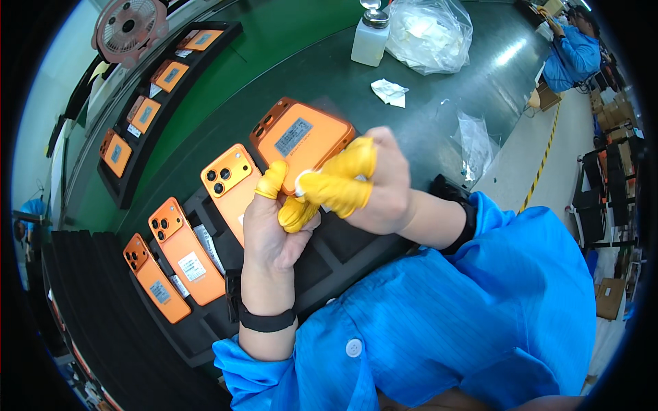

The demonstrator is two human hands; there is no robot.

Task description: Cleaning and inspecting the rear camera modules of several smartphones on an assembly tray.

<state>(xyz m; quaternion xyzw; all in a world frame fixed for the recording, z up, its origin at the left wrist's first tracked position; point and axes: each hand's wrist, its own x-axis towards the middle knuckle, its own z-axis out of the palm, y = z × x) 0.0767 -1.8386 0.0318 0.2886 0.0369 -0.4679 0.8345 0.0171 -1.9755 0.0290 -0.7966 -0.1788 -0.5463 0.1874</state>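
Observation:
My left hand (pixel 274 222), with yellow finger cots on its thumb and fingers, grips the lower end of an orange phone (pixel 325 127). The phone is tilted, its back with the camera bar and a grey label facing up. My right hand (pixel 373 181), also in yellow finger cots, is closed at the phone's bottom edge. A small white piece (pixel 300 182) shows at its fingertips, too little of it visible to name. Just left of my hands, another orange phone (pixel 233 181) lies in a black tray (pixel 329 253), beside two more labelled orange phones (pixel 188 257).
A second black tray (pixel 123 192) with several orange phones lies at far left near a pink fan (pixel 129 27). On the green table stand a pump bottle (pixel 371 38), a clear plastic bag (pixel 432 34) and a white wipe (pixel 390 92). A co-worker in blue (pixel 574 55) sits at far right.

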